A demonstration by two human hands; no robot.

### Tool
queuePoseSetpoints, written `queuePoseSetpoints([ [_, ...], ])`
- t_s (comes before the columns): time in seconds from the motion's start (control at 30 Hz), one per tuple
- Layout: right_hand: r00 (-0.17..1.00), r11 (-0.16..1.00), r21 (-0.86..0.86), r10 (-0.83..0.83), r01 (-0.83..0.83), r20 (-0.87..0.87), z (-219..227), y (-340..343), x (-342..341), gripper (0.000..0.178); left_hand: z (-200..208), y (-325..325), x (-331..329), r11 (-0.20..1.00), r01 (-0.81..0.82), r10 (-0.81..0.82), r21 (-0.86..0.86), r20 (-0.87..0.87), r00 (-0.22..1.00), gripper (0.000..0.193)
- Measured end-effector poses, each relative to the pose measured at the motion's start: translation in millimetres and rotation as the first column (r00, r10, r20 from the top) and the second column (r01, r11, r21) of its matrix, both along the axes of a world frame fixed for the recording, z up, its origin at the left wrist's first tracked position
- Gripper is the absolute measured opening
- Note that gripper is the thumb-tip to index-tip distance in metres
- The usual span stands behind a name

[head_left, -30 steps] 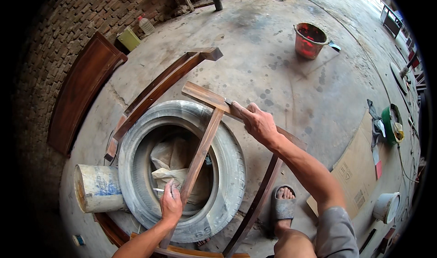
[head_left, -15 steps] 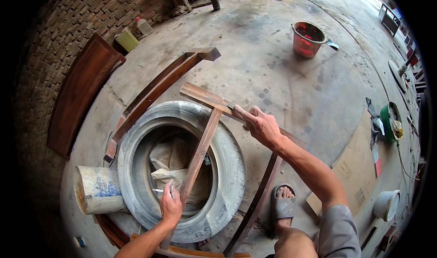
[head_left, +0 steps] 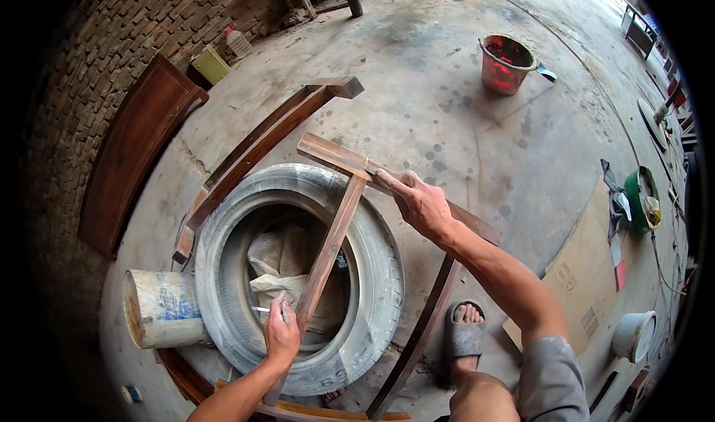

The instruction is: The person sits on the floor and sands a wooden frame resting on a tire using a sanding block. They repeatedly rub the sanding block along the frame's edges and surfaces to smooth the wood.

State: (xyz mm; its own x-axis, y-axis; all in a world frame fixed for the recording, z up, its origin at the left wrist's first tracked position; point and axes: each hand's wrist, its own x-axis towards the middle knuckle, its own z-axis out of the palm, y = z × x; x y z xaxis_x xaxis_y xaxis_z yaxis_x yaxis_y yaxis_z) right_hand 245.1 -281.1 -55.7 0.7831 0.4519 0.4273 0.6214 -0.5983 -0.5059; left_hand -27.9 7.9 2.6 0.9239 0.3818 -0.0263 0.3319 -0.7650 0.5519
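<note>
Right hand (head_left: 421, 204) slid along wooden frame (head_left: 328, 247), fingers clamped on it, left hand (head_left: 281, 334) fingers closed on small tool (head_left: 262, 309)

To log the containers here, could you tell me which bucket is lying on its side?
The white bucket beside the tyre lies on its side; the red bucket and the small white one stand upright.

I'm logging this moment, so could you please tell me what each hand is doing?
Left hand: closed on the wooden frame, above the tyre.
Right hand: closed, pressing a small tool against that frame.

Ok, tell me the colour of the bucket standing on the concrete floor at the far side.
Red, with a pale, worn rim; the bucket shows best in the head view.
</note>
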Motion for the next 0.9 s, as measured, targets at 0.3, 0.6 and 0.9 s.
queuePoseSetpoints([
  [0.3, 0.999, 0.999, 0.013, -0.033, 0.033, -0.002, 2, 2, -1, 0.061, -2, 1, -1, 1.0, 0.0, 0.0, -0.003, 0.006, 1.0, 0.041],
  [0.6, 0.999, 1.0, 0.003, -0.023, 0.024, -0.03, 6, 6, 2, 0.058, -4, 2, -1, 1.0, -0.003, 0.003, 0.023, 0.012, 1.0, 0.041],
  [0.9, 0.999, 0.999, -0.006, -0.034, 0.034, -0.033, 3, -2, 0, 0.061, -3, 2, 0, 1.0, -0.01, 0.01, -0.01, 0.004, 1.0, 0.041],
])
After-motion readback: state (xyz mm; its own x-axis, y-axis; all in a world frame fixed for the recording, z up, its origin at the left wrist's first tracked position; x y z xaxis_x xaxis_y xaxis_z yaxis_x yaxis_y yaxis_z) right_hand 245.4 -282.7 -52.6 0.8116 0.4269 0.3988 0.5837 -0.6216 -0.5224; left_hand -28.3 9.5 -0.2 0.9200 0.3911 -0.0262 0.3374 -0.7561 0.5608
